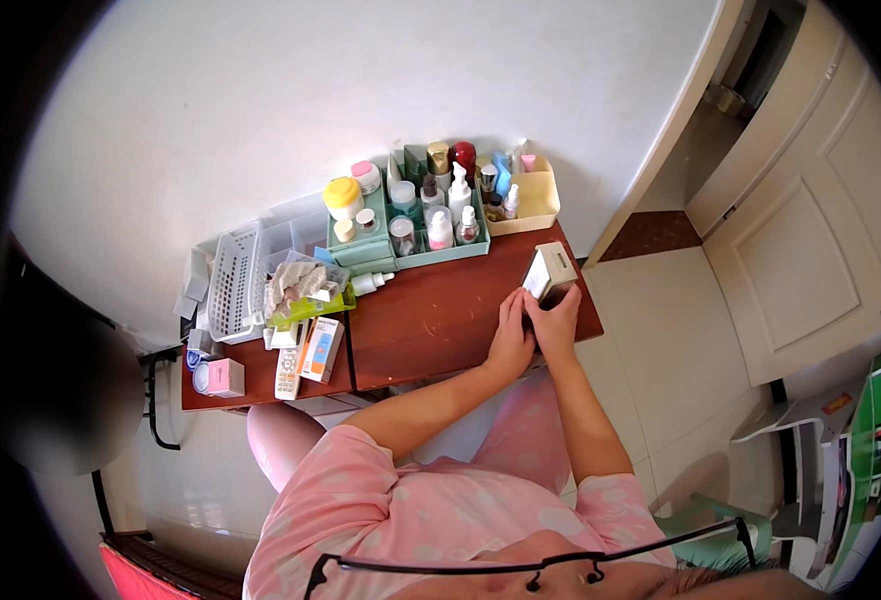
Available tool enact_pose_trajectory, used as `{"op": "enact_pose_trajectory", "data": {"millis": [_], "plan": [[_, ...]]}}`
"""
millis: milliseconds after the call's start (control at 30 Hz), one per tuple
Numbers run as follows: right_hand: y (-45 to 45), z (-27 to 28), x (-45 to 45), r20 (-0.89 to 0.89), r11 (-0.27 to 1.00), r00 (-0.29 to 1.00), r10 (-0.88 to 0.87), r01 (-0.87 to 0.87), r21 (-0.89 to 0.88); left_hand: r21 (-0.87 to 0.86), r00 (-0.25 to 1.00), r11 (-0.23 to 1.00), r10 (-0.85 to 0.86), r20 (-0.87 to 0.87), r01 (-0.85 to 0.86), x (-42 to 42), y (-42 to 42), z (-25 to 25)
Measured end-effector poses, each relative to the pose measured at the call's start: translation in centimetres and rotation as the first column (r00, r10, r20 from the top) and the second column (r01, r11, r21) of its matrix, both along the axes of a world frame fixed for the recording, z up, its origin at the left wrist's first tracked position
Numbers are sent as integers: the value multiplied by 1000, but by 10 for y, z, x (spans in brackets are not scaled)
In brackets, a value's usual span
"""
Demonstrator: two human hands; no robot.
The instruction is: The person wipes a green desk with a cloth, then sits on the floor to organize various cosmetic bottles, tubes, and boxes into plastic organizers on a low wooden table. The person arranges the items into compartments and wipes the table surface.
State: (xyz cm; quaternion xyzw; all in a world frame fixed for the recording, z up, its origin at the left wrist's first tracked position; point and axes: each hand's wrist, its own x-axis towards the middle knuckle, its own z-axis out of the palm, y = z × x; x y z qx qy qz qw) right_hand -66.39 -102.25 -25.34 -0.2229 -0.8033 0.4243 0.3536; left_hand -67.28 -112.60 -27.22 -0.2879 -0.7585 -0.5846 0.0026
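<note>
At the right end of the reddish-brown wooden table [425,330], both hands are on a small beige box [558,264] with a bright white side face. My right hand [556,322] grips its near end, fingers spread around the corners. Close beside it, my left hand [511,337] has its fingertips at the near left corner of the box; its thumb is partly hidden. Behind the box stand a cream plastic organizer [541,199] and a green organizer [444,257], holding pump bottles, jars and tubes.
Left on the table are a white perforated basket [236,289], a crumpled beige cloth [298,283], a white remote control [288,371], an orange-and-white carton [322,349] and a pink box [226,377]. A white dropper-type bottle [369,283] lies near the green organizer. A door [800,225] stands at right.
</note>
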Motion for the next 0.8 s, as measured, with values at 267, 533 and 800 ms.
{"op": "enact_pose_trajectory", "data": {"millis": [267, 533, 800], "plan": [[25, 14, -39, 31, 995, 996, -79, 80, -52, 218, 996, 974, -69, 56, 55, -45, 24, -11], [44, 56, -105, -97, 994, 993, -73, 65, -84, 315, 994, 949, -44, 99, 10, -100, 67, 30], [61, 35, -173, -324, 999, 946, 9, -22, -37, 447, 962, 892, -59, 266, -69, -141, 93, 28]]}}
